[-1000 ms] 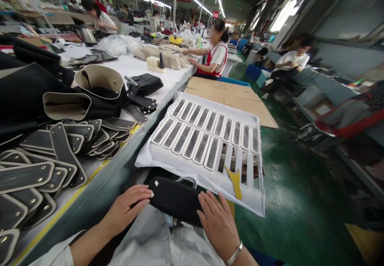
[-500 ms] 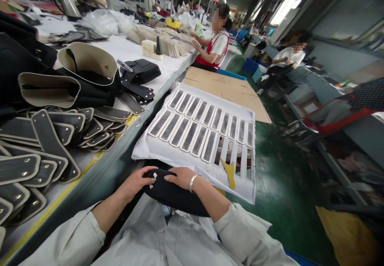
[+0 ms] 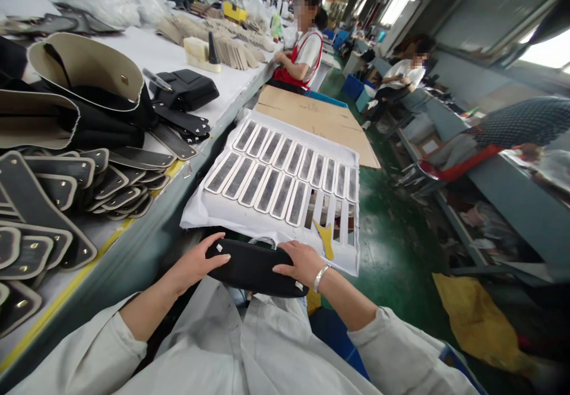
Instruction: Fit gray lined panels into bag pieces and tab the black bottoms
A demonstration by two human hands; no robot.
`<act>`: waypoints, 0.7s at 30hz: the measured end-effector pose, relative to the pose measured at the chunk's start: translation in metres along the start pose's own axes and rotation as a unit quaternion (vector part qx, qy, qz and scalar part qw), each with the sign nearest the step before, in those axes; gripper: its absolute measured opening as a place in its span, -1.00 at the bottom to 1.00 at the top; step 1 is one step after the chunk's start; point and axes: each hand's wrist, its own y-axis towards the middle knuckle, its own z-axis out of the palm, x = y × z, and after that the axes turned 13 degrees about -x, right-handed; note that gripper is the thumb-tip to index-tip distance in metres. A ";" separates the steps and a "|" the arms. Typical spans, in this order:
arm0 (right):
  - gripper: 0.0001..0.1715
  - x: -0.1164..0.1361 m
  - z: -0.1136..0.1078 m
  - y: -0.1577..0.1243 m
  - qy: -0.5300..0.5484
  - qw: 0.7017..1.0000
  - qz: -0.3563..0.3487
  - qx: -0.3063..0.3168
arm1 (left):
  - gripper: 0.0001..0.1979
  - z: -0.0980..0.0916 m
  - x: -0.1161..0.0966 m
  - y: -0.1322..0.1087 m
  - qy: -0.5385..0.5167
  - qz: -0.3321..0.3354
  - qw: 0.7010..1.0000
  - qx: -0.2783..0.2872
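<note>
A long black bag piece (image 3: 252, 267) with rounded ends spans between my hands, small white tabs showing near both ends. My left hand (image 3: 200, 261) grips its left end, thumb on top and fingers around the far edge. At the other end my right hand (image 3: 303, 262), with a silver bracelet on the wrist, holds it the same way. Just beyond lies a white-covered board (image 3: 253, 220) bearing rows of dark strips with pale borders. A yellow forked tool (image 3: 325, 239) rests on its near right part.
On the left table, dark straps with pale edges (image 3: 53, 190) are piled beside open black bags (image 3: 89, 80). A cardboard sheet (image 3: 312, 119) lies behind the board. A person in a red apron (image 3: 303, 50) sits farther along. A yellow sack (image 3: 476, 324) is on the floor at right.
My right hand has slid to the right along the black piece to its right end, uncovering its middle. The camera view has shifted right.
</note>
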 end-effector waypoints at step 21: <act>-0.43 -0.049 0.024 -0.058 0.351 0.922 0.142 -0.088 | -0.35 -0.010 0.011 -0.004 -0.190 -0.159 0.967 0.057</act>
